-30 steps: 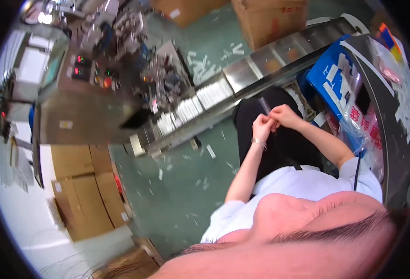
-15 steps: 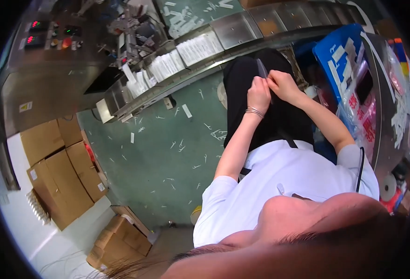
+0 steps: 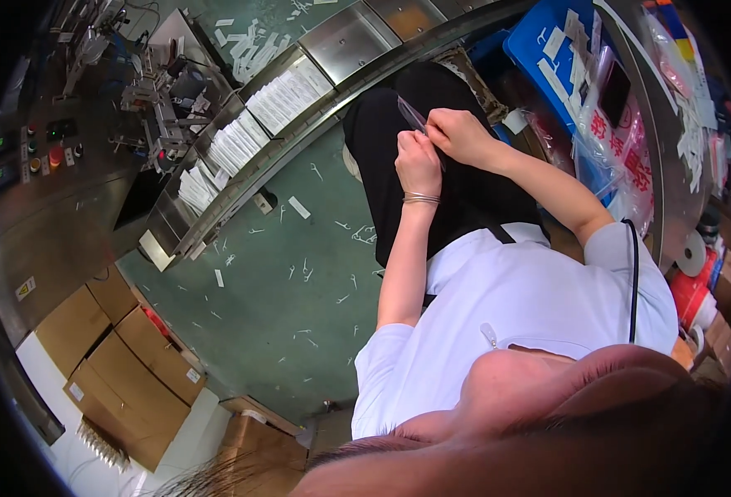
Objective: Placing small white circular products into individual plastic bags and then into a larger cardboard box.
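Over my lap, both hands are close together on a thin, translucent plastic piece (image 3: pixel 411 114) with a pointed end. It looks like part of a small clear bag or sleeve, but its full shape is hidden by my fingers. My left hand (image 3: pixel 419 166), with bangles at the wrist, is closed around its lower part. Pinched fingers of my right hand (image 3: pixel 462 136) meet it right beside the left fingertips. Dark trousers (image 3: pixel 390 190) lie behind the hands.
A metal conveyor channel (image 3: pixel 345 45) with stacked white packets (image 3: pixel 237 142) runs ahead and left, beside a machine (image 3: pixel 171 91). A blue bin (image 3: pixel 539 50) holding white strips and a dark phone (image 3: pixel 614 93) stand at the right. Cardboard boxes (image 3: pixel 133 389) and scattered white bits lie left.
My view has turned, so the conveyor and bin sit further left in it. Both hands stay together on the plastic piece, with only slight finger movement.
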A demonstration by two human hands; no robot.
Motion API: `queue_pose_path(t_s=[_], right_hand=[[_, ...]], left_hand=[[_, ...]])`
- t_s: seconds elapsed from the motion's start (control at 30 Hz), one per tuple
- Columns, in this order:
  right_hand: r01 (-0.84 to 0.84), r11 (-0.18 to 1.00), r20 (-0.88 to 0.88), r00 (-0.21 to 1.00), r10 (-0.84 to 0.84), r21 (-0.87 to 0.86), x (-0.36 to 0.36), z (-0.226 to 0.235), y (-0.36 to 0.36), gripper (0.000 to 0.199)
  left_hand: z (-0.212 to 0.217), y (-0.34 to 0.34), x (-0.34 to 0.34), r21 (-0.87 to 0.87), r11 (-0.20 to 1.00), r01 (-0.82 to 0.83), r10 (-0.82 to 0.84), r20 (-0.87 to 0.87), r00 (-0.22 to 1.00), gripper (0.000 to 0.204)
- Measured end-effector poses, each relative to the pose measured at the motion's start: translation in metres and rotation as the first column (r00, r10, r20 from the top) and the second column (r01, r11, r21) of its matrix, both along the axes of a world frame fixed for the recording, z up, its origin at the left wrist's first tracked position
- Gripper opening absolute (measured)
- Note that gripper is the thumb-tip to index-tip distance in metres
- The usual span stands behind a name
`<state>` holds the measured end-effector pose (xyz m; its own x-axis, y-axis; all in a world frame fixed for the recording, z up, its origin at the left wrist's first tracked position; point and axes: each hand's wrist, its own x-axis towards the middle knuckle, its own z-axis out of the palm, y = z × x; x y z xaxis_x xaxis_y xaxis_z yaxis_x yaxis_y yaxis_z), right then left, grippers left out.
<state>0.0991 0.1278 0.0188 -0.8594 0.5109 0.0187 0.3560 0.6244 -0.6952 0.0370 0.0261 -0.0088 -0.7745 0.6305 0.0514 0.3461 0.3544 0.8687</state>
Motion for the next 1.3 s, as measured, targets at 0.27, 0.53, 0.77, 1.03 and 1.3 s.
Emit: queue_pose_path(t_s=[0.27, 0.53, 0.77, 1.03, 1.3], right_hand=[[-0.054, 0.949, -0.039, 0.998, 0.044, -0.31, 0.004, 0.0, 0.011, 0.013], [0.028, 0.997, -0.053, 0.998, -0.032, -0.078, 0.001, -0.003, -0.004, 0.01], [0.122, 0.982, -0.035, 0.992, -0.118, 0.144, 0.011, 0.009, 0.01, 0.006], [-0.128, 0.982, -0.285, 0.944, 0.163, 0.138, -0.003, 0.014, -0.016, 0.02], [-0.4, 0.866, 0.167, 0.916, 0.365, 0.301, -0.009, 0.037, 0.017, 0.045]], left_hand=[[0.011, 0.002, -0.013, 0.011, 0.996, 0.092, -0.08, 0.595, 0.8, 0.019], [-0.002, 0.009, -0.003, -0.047, 0.998, 0.038, -0.041, -0.058, 0.997, 0.019], [0.006, 0.001, -0.012, -0.09, 0.99, -0.11, 0.099, -0.116, 0.988, 0.018], [0.009, 0.001, -0.023, -0.094, 0.995, -0.015, 0.018, 0.035, 0.999, 0.023], [0.008, -0.021, -0.045, -0.231, 0.973, 0.0, -0.047, -0.199, 0.979, 0.02]])
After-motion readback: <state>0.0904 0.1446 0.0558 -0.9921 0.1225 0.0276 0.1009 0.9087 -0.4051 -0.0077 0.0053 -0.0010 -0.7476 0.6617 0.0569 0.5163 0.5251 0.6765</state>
